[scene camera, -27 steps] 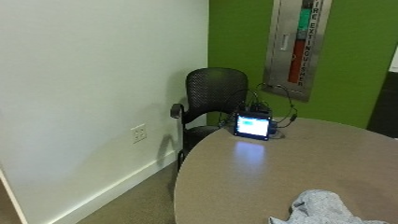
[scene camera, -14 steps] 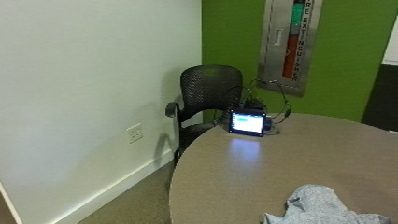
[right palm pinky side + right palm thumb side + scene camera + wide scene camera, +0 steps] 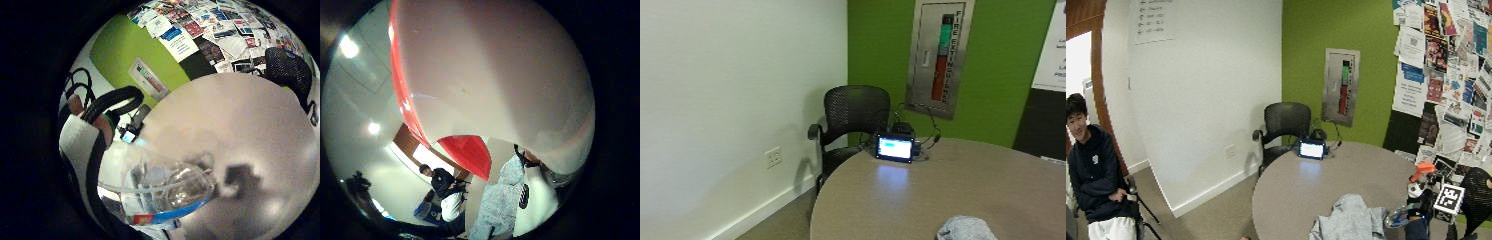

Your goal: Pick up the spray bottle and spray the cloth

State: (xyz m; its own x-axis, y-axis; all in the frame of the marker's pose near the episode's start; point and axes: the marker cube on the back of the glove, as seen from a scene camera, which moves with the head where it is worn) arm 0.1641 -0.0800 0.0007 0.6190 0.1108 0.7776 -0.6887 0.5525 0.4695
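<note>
Apparently spray bottle [image 3: 1417, 186] in right hand [image 3: 1412, 210] (beside cloth [image 3: 1349, 220]).

White wall [image 3: 740, 100] meets a green wall [image 3: 999, 60]; a black mesh chair [image 3: 853, 112] stands beside a round table [image 3: 906, 200]; flooring [image 3: 783, 222] possibly carpet.

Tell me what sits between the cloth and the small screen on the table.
Nothing: bare tabletop runs from the cloth to the screen, clearest in the wide outside view.
</note>
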